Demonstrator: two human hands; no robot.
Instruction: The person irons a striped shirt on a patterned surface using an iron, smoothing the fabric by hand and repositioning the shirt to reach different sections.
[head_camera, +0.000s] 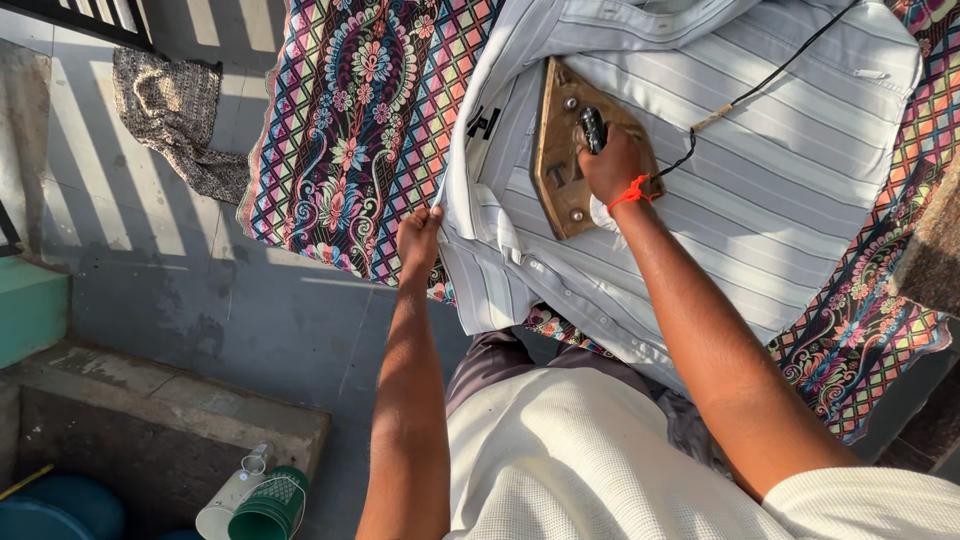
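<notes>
Head view shows the right hand closed on the handle of the brass iron resting mid-shirt, the left hand pinching the striped shirt edge taut over the patterned cloth, creases seemingly mostly flattened, though hard to judge.

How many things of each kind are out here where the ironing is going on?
Iron under the right hand: 1
Striped shirt, its edge held by the left hand: 1
Patterned cloth: 1
Grey rag: 1
Green cup: 1
White bottle: 1
Total: 6
</notes>
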